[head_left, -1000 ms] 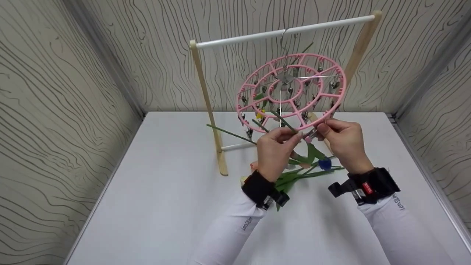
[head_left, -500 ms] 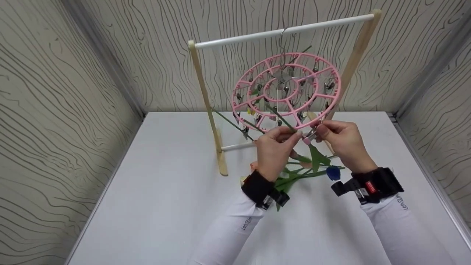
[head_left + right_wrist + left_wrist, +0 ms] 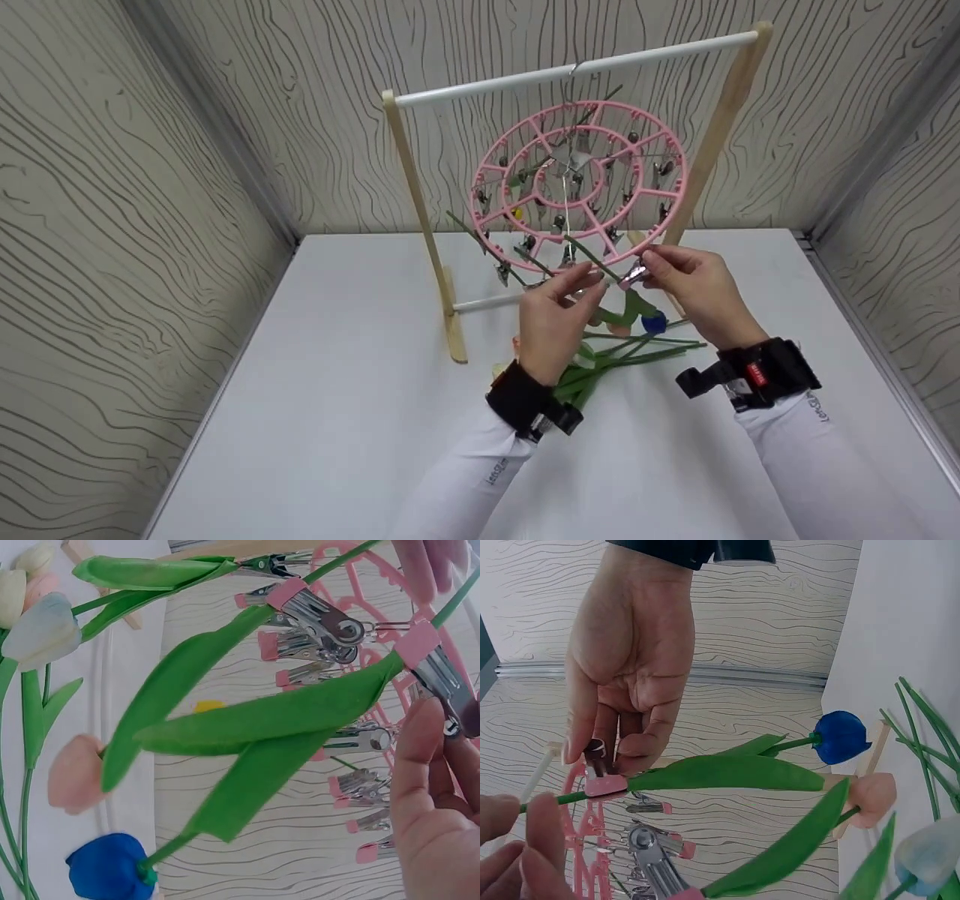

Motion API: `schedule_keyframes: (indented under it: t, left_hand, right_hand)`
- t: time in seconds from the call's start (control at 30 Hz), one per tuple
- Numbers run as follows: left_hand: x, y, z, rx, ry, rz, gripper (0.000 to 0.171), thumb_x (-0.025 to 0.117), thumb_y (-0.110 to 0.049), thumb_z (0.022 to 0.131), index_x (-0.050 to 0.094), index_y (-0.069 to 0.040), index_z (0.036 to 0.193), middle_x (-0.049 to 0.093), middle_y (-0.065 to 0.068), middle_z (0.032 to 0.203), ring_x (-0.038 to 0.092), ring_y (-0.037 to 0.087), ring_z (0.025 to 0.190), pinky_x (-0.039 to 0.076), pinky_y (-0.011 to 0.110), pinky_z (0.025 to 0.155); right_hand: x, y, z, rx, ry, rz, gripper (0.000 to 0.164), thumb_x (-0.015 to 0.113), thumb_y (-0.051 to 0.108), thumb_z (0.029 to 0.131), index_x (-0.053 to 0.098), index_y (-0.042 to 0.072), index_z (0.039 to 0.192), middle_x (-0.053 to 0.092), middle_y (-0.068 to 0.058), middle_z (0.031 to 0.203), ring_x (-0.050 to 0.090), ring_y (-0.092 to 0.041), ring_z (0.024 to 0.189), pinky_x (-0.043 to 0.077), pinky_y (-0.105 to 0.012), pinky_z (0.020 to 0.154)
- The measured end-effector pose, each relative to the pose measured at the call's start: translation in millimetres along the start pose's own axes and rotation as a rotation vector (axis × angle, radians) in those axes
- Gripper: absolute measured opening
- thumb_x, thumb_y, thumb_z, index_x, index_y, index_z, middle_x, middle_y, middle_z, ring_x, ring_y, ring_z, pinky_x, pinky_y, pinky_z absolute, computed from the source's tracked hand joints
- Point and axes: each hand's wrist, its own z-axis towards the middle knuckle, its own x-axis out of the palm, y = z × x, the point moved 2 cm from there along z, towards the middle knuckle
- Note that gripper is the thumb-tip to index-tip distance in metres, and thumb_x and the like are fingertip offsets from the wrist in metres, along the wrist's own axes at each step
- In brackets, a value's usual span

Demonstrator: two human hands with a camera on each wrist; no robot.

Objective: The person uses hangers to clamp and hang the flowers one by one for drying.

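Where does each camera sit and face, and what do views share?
Head: on the head, facing forward and down at the pink hanger; left hand, right hand and sleeves show.
Left wrist: on that wrist, facing the blue tulip; left fingers lower left, right hand above.
Right wrist: on that wrist, facing green leaves; right hand lower right, left fingertips above.
Both wrist views share the blue tulip and pinched clip.

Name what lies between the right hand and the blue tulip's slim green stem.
In the right wrist view, a pink-tipped silver metal clip joins right hand to stem.
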Motion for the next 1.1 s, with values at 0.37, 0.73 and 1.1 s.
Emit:
schedule_keyframes:
  t: [0.37,0.73,1.1]
  left_hand:
    - [-13.3,18.1,-45.8,0.060,0.074,0.103,0.024,0.077,-0.012,0.096,0.079,-0.004,0.119,0.083,0.012,0.105,0.066,0.004,0.063,0.055,0.015,0.064]
    - [-40.8,52.4,-72.7,-0.007,0.085,0.144,0.020,0.077,-0.012,0.097,0.079,-0.003,0.115,0.082,0.015,0.103,0.058,-0.003,0.069,0.051,0.014,0.065]
    - [-61.2,70.0,-74.5,-0.112,0.047,0.160,0.020,0.077,-0.016,0.098,0.079,-0.005,0.114,0.081,0.012,0.105,0.063,0.002,0.079,0.054,0.017,0.073]
  right_hand:
    - [-16.8,-20.6,14.0,0.037,0.007,0.088,0.038,0.063,0.031,0.107,0.070,0.008,0.135,0.077,0.014,0.111,0.073,-0.001,0.102,0.058,-0.015,0.090]
    - [-29.1,-34.3,23.1,0.099,-0.018,0.126,0.028,0.064,0.035,0.106,0.074,0.017,0.125,0.078,0.011,0.103,0.073,-0.003,0.094,0.059,-0.016,0.086]
    - [-33.9,-37.3,23.2,0.119,-0.070,0.211,0.045,0.065,0.031,0.105,0.065,-0.003,0.134,0.078,0.008,0.100,0.074,-0.005,0.089,0.060,-0.016,0.083]
